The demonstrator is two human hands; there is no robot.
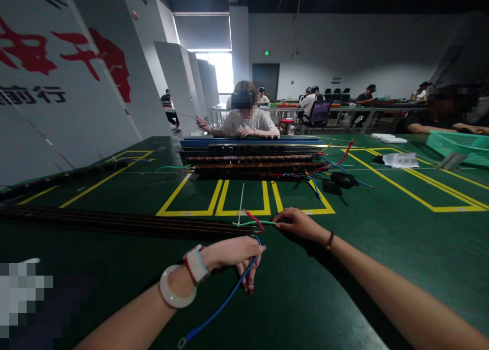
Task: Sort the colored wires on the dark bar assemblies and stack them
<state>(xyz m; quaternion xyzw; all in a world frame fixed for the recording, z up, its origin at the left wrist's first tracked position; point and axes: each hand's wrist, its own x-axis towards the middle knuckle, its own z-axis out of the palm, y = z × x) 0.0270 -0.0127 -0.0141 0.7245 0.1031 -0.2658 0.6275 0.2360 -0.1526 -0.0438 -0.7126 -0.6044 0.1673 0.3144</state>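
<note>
**Operator:** Nearest the camera, at the bottom centre of the frame, my left forearm comes in wearing a pale bangle (176, 289) and a woven watch strap (196, 263). My left hand (237, 253) is curled, fingers closed round a blue wire (225, 303) that trails down towards the lower edge and ends in a small ring terminal.

**Listener:** And the other hand?

**Operator:** My right hand (297, 221) lies just right of centre, palm down on the green table (382, 248), fingertips pinched on the end of a green wire (254, 222). A red wire (255, 218) curves up beside it. Both wires come out of the right end of a long dark strip (126, 221) that stretches away to the left edge.

**Listener:** Which step does that look like?

**Operator:** I judge it as sorting the strip's leads one from another: blue already drawn aside in the left hand, green being picked out by the right. The next move would call for a steady pull on the green lead without dragging the red along, since they lie touching.

**Listener:** What else is around?

**Operator:** Above centre, a stack of similar strips (255, 161) with loose coloured wires sits past yellow floor-style markings (244, 197). A seated person (248, 120) works beyond it. At the far right, a green basket (458, 146).
</note>
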